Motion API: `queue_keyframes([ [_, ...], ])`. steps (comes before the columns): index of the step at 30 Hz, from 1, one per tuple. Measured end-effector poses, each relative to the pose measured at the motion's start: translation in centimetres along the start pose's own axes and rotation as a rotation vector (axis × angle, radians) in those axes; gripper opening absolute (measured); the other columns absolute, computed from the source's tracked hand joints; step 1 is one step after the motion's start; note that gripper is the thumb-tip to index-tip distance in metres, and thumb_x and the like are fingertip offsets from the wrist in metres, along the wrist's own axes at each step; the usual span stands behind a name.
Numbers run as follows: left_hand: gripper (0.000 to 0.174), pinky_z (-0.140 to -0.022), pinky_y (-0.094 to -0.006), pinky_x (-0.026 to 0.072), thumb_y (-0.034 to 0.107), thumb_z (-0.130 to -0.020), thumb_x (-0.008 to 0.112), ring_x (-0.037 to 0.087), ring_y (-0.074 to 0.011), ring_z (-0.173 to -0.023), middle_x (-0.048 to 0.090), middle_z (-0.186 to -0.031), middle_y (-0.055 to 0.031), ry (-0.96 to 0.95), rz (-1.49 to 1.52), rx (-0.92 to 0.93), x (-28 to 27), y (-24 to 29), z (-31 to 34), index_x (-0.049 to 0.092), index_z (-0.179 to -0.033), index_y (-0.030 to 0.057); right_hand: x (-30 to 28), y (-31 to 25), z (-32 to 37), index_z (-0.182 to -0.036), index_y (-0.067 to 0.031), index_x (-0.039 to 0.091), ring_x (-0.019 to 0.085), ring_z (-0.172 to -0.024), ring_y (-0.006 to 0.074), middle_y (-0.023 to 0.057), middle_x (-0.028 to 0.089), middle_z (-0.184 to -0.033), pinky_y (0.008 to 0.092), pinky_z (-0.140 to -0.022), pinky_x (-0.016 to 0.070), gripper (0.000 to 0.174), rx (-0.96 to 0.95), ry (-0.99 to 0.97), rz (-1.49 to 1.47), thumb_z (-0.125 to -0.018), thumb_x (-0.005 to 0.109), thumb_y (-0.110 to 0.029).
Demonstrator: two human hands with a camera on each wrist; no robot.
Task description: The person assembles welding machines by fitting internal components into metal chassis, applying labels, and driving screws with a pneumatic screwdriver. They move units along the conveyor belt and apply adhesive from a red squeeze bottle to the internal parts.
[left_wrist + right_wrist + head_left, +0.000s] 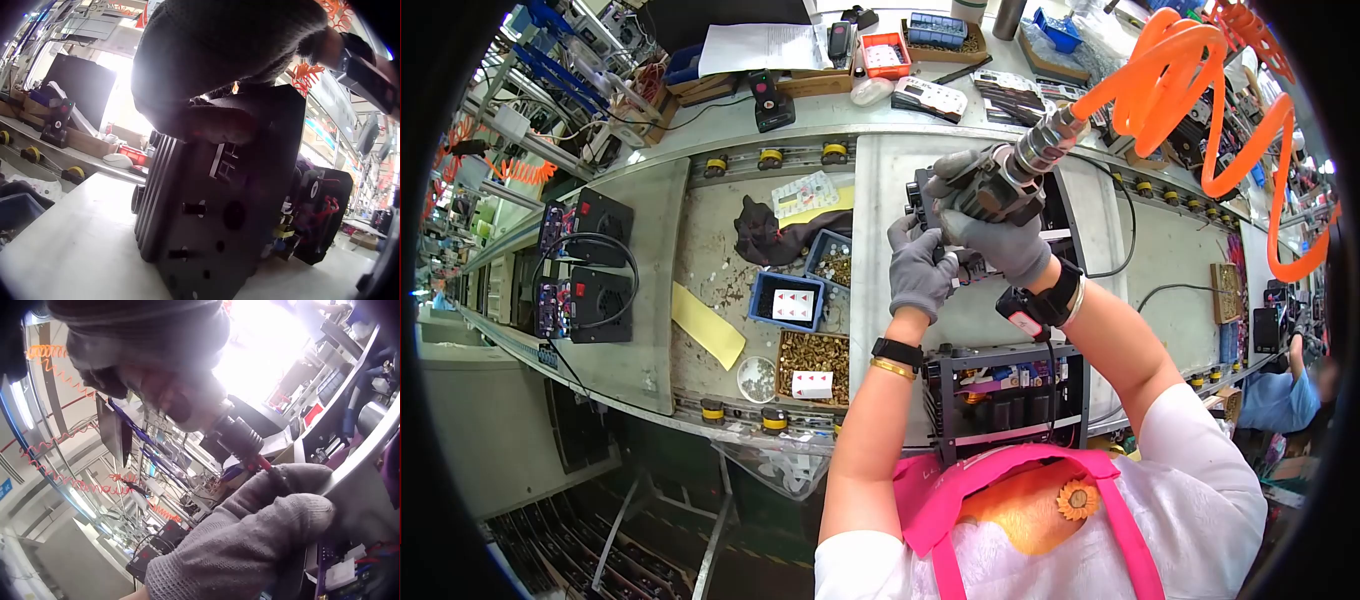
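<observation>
A gray-gloved right hand grips an air screwdriver over the black-cased unit. From the tool rises an orange coiled hose. The gloved left hand is close below the tool, at the unit's edge. In the right wrist view, the driver's chuck leads into a red and dark bit, which passes between the left thumb and finger beside a pale panel edge. These fingers pinch around the bit; its tip is hidden. In the left wrist view, the left hand lies over the unit's top.
Left of the work are blue bins, a box of brass-colored screws, a dark cloth and two black units. Another open-framed unit stands against the person's body. A black cable loops at right.
</observation>
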State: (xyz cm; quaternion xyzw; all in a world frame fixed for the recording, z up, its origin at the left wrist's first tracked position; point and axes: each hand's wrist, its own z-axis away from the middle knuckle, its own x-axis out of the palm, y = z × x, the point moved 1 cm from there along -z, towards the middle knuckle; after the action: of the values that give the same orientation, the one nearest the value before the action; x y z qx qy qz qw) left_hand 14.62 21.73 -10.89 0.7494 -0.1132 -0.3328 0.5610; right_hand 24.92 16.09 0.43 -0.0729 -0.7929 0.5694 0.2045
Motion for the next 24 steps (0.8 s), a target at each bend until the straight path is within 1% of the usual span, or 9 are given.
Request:
queue_keyframes([
  [2, 0.026, -0.079, -0.0325, 0.05, 0.01, -0.069, 0.068, 0.06, -0.0257, -0.091, 0.042, -0.122, -0.0136, 0.012, -0.012, 0.04, 0.26, -0.69, -0.11, 0.067, -0.095, 0.008, 0.03, 0.05, -0.05, -0.115, -0.0015, 0.054, 0.061, -0.098, 0.014, 0.0075, 0.062, -0.105, 0.0295, -0.082, 0.0519, 0.045, 0.001, -0.023, 0.011, -0.073, 0.063, 0.007],
  [7, 0.024, -0.079, -0.0323, 0.0498, 0.01, -0.07, 0.068, 0.06, -0.0254, -0.092, 0.042, -0.122, -0.0127, 0.01, 0.035, 0.026, 0.23, -0.62, -0.16, 0.067, -0.094, 0.0082, 0.04, 0.53, -0.11, -0.114, -0.0022, 0.054, 0.061, -0.098, 0.0151, 0.0066, 0.061, -0.107, 0.0299, -0.083, 0.0522, 0.045, 0.005, -0.058, 0.087, -0.072, 0.062, 0.008],
  [10, 0.024, -0.079, -0.0324, 0.0498, 0.01, -0.07, 0.068, 0.06, -0.0252, -0.092, 0.042, -0.122, -0.0123, 0.022, 0.036, 0.021, 0.28, -0.62, -0.21, 0.067, -0.093, 0.0082, 0.35, -0.11, -0.28, -0.114, -0.002, 0.054, 0.061, -0.098, 0.0152, 0.0065, 0.061, -0.107, 0.03, -0.083, 0.0524, 0.044, 0.007, -0.072, 0.093, -0.072, 0.062, 0.008],
  [17, 0.025, -0.078, -0.0323, 0.0502, 0.011, -0.069, 0.069, 0.06, -0.0254, -0.09, 0.042, -0.122, -0.0127, -0.015, -0.02, 0.007, -0.09, -0.45, -0.17, 0.067, -0.094, 0.0078, 0.26, 0.15, -0.45, -0.115, -0.0012, 0.054, 0.061, -0.096, 0.0143, 0.008, 0.062, -0.105, 0.0299, -0.081, 0.0532, 0.046, 0.018, -0.068, 0.003, -0.072, 0.063, 0.009],
  [22, 0.026, -0.079, -0.0325, 0.0505, 0.01, -0.069, 0.069, 0.06, -0.0265, -0.091, 0.041, -0.125, -0.0141, -0.022, 0.048, -0.012, -0.09, -0.83, -0.17, 0.067, -0.095, 0.005, 0.11, 0.37, -0.44, -0.115, -0.0003, 0.054, 0.061, -0.094, 0.0135, 0.0099, 0.062, -0.104, 0.0295, -0.081, 0.0536, 0.045, 0.043, -0.066, -0.076, -0.072, 0.064, 0.009],
  [24, 0.027, -0.08, -0.0326, 0.0503, 0.01, -0.069, 0.069, 0.06, -0.0276, -0.093, 0.041, -0.126, -0.0147, -0.04, 0.06, -0.025, -0.36, -0.73, -0.23, 0.067, -0.096, 0.0044, 0.15, 0.34, -0.5, -0.115, -0.0003, 0.054, 0.061, -0.093, 0.0134, 0.0099, 0.063, -0.104, 0.0292, -0.08, 0.0535, 0.045, 0.058, -0.04, -0.047, -0.072, 0.064, 0.008],
])
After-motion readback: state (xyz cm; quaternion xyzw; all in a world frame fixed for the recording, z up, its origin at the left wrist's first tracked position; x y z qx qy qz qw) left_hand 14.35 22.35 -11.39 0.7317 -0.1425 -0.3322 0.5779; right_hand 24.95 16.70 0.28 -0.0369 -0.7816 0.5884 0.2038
